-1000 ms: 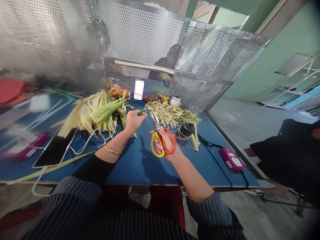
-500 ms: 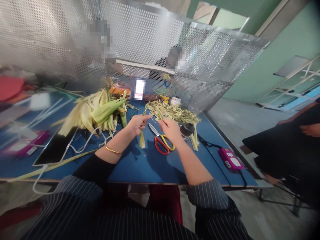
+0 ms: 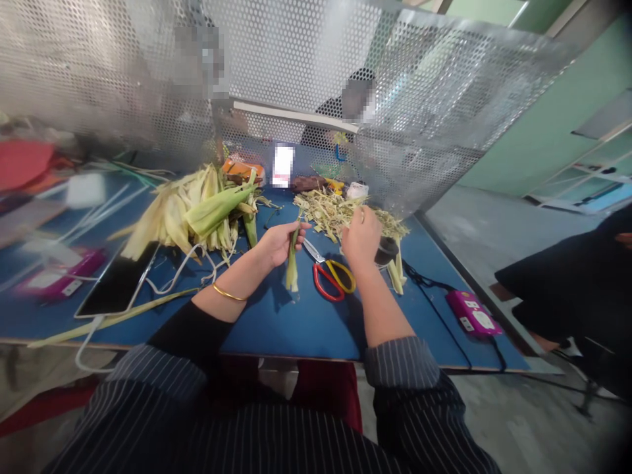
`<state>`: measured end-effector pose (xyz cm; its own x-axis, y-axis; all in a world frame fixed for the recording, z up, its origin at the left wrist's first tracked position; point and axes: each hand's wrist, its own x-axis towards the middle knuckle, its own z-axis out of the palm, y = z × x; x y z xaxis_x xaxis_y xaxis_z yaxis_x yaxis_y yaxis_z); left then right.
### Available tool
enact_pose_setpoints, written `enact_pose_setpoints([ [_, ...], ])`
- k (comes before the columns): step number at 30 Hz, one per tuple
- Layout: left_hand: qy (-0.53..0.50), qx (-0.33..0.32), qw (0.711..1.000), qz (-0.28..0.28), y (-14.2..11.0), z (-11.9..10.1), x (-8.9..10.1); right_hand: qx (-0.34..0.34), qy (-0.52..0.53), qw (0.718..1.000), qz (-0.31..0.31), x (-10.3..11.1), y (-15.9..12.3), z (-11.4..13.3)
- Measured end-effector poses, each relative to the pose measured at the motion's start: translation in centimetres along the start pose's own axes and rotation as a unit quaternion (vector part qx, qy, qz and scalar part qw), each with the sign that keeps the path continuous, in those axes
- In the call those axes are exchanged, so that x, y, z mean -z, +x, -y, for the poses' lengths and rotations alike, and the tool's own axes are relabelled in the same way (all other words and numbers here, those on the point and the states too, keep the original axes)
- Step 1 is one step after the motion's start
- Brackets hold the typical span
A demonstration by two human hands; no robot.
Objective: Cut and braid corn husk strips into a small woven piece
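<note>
The husk strip point(image 3: 292, 260), light and limp, I judge, hangs pinched near its top in my left hand point(image 3: 279, 242), at nine o'clock of the scissors point(image 3: 330, 276), while my right hand point(image 3: 361, 236) closes loosely over the shreds point(image 3: 340, 217).

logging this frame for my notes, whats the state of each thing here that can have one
left hand: grip shut on a green leaf strip, held upright, lower end at the table
right hand: reaching into the pile of trimmings, grip unclear
scissors: lying flat on the table, let go, blades closed
tablet: screen dark, cable plugged in
husk pile: loose heap, untrimmed
</note>
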<state>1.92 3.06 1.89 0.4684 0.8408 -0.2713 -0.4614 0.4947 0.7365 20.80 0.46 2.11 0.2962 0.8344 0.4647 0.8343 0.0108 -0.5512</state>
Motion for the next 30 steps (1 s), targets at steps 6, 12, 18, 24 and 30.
enact_pose_setpoints([
  [6,-0.042,-0.050,0.998,-0.026,-0.2,0.4,-0.6,0.078,0.121,0.985,0.094,-0.7,-3.4,2.2],
  [12,0.027,-0.045,0.997,-0.058,-1.1,0.9,-0.7,-0.008,0.291,0.934,0.207,-2.7,-5.2,3.6],
  [18,0.133,-0.163,0.975,-0.069,-2.1,1.1,0.1,-0.084,0.427,0.856,0.280,-1.7,-5.3,3.7],
  [24,0.171,-0.166,0.966,-0.098,-2.3,1.5,0.1,-0.090,0.421,0.854,0.293,-2.1,-5.4,3.7],
  [30,0.240,-0.241,0.930,-0.138,-1.5,1.5,0.4,-0.140,0.456,0.830,0.290,-1.3,-5.1,3.9],
])
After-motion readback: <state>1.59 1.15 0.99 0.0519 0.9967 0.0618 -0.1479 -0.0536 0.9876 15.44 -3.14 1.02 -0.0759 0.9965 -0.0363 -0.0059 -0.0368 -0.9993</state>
